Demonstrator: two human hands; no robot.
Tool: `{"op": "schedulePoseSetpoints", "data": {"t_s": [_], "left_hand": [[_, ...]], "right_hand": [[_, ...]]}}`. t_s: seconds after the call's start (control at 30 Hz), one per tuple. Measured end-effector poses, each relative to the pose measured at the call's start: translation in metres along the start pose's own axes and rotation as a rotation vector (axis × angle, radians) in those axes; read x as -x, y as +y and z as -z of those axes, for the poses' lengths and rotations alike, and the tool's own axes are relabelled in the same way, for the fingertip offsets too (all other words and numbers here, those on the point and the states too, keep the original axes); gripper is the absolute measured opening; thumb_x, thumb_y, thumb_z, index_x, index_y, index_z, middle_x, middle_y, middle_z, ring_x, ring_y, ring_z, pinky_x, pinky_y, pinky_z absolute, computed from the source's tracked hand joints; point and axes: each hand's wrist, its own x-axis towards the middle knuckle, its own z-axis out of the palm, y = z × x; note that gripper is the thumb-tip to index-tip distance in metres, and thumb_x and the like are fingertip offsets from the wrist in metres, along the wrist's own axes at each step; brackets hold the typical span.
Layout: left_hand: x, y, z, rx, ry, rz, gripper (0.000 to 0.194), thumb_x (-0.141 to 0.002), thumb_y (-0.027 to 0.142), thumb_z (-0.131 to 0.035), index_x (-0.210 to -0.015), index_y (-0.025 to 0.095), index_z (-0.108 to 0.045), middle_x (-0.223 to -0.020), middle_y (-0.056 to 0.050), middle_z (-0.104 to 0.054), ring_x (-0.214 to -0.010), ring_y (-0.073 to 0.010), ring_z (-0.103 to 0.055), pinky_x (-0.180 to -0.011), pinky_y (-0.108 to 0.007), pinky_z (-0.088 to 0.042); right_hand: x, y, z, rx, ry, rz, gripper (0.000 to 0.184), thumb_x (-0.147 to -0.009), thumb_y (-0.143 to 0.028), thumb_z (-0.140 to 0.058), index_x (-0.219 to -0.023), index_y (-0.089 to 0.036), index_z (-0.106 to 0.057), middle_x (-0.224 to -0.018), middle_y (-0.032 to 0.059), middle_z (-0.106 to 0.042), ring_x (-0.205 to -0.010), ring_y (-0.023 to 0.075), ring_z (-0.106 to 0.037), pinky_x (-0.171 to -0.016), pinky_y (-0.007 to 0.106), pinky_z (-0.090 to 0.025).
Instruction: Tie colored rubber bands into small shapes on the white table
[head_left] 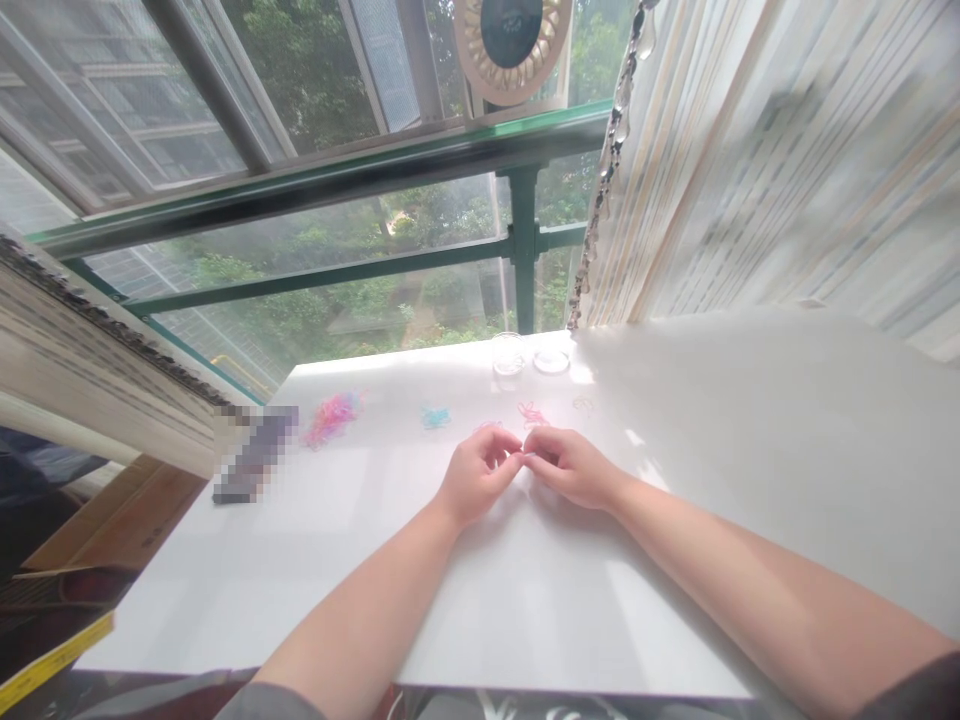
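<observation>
My left hand [480,475] and my right hand [574,468] meet above the white table [337,590], fingertips almost touching. Thumb and forefinger are pinched together on each. Whatever sits between the fingertips is too small to make out. Just beyond the right fingers lies a small heap of pink bands [531,412], thin and looped like elastic bands. More pink bands [489,427] are partly hidden behind my left hand. Farther left there is a little cluster of blue bands [435,417], then a larger mixed pile of pink, purple and orange bands [332,418].
Two clear round containers [508,354] stand at the table's far edge. A few pale yellowish bands [583,404] lie right of the pink heap. A blurred-out dark object [256,455] rests at the left edge. Behind are a green window railing [521,250] and a striped curtain [675,160].
</observation>
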Motion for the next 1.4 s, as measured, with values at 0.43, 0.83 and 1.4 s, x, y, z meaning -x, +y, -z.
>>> {"op": "schedulePoseSetpoints", "data": {"t_s": [0.43, 0.83, 1.4], "left_hand": [[-0.0011, 0.0022, 0.0027, -0.055, -0.011, 0.001, 0.014, -0.082, 0.029, -0.055, -0.086, 0.016, -0.058, -0.077, -0.003, -0.058, -0.066, -0.0112, -0.050, -0.062, -0.024, -0.042], [-0.0018, 0.0004, 0.0033, -0.033, -0.014, 0.012, 0.018, -0.081, 0.033, -0.057, -0.086, 0.016, -0.058, -0.078, -0.003, -0.058, -0.069, -0.0130, -0.054, -0.065, -0.025, -0.044], [-0.0019, -0.0005, 0.0047, -0.029, -0.022, 0.007, 0.018, -0.081, 0.033, -0.056, -0.085, 0.016, -0.059, -0.076, -0.003, -0.059, -0.068, -0.0124, -0.054, -0.064, -0.024, -0.043]], "right_hand": [[-0.0014, -0.0023, -0.0028, -0.005, 0.020, 0.034, 0.013, -0.083, -0.026, -0.049, -0.074, -0.017, -0.052, -0.060, -0.0041, -0.041, -0.055, 0.0089, -0.036, -0.053, 0.022, -0.031], [-0.0009, -0.0014, -0.0004, 0.008, 0.030, 0.033, 0.010, -0.082, -0.024, -0.051, -0.075, -0.018, -0.051, -0.060, -0.0046, -0.043, -0.055, 0.0084, -0.038, -0.054, 0.021, -0.031], [-0.0011, -0.0037, 0.0004, -0.030, 0.011, 0.029, 0.021, -0.084, -0.033, -0.050, -0.071, -0.018, -0.049, -0.058, -0.0044, -0.042, -0.055, 0.0091, -0.038, -0.054, 0.022, -0.032]]}}
